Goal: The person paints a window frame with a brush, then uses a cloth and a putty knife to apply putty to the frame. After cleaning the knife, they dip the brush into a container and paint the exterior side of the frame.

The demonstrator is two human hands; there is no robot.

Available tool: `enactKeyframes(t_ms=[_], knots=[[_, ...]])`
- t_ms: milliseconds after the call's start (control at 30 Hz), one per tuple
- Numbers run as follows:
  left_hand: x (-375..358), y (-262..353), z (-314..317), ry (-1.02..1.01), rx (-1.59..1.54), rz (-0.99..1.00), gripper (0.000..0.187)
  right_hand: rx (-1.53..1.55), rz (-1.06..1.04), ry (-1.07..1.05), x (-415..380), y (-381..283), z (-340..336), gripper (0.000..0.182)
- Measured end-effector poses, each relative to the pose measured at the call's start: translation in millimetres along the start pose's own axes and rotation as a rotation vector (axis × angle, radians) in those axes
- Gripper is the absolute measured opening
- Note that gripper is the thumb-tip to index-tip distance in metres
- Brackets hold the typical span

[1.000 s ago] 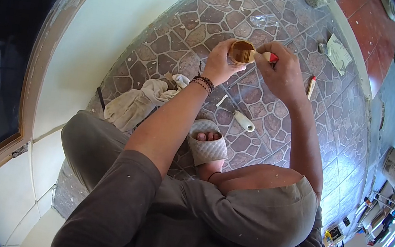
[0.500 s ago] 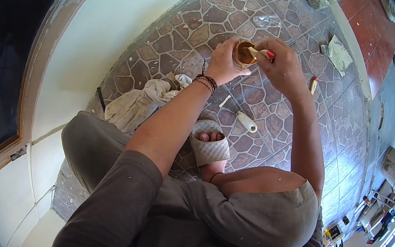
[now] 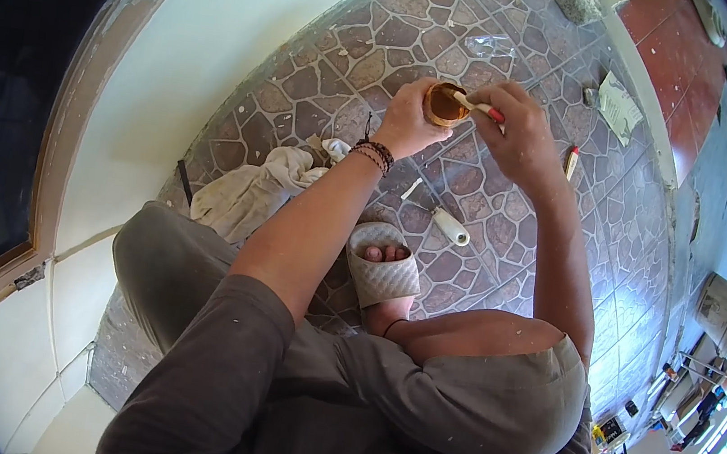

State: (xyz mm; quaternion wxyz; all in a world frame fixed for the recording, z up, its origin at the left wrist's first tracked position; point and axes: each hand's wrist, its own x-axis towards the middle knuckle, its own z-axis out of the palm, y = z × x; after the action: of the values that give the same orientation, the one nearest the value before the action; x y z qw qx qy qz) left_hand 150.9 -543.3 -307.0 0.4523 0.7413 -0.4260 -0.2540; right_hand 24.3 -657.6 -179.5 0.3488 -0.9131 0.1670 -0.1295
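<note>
Near the top centre, my left hand (image 3: 410, 121) is wrapped round a small cup (image 3: 444, 105) with brown liquid or residue inside. My right hand (image 3: 514, 127) grips a brush (image 3: 489, 112) with a pale, red-ended handle, its other end at the cup's mouth. The brush tip is hard to make out against the brown. Below the hands, a white-handled tool (image 3: 451, 227) lies on the stone-patterned floor, beside a thin white strip (image 3: 412, 188). A second red-ended handle (image 3: 572, 163) rests on the floor right of my right forearm.
A crumpled beige cloth (image 3: 250, 190) lies left of my sandalled foot (image 3: 383, 270). Clear plastic (image 3: 490, 46) and a printed paper (image 3: 619, 109) are on the floor farther off. A white wall (image 3: 194, 52) and wooden frame (image 3: 77, 119) stand at left.
The cup has shifted slightly left and tilted so more of its inside shows. My right hand has moved a little down and right, and the brush handle lies at a flatter angle.
</note>
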Motion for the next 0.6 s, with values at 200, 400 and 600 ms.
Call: enactKeyframes(t_ms=[200,400,600], knots=[[1,1,-17,-0.039,-0.170,-0.067,0.061,-0.071,-0.116,0.094,-12,-12,14,0.026],[2,17,-28,-0.024,-0.181,-0.030,0.060,-0.081,-0.137,0.218,-14,-22,17,0.023],[-3,25,-31,0.003,-0.063,0.037,0.058,0.310,0.243,0.177,-17,-27,6,0.022]])
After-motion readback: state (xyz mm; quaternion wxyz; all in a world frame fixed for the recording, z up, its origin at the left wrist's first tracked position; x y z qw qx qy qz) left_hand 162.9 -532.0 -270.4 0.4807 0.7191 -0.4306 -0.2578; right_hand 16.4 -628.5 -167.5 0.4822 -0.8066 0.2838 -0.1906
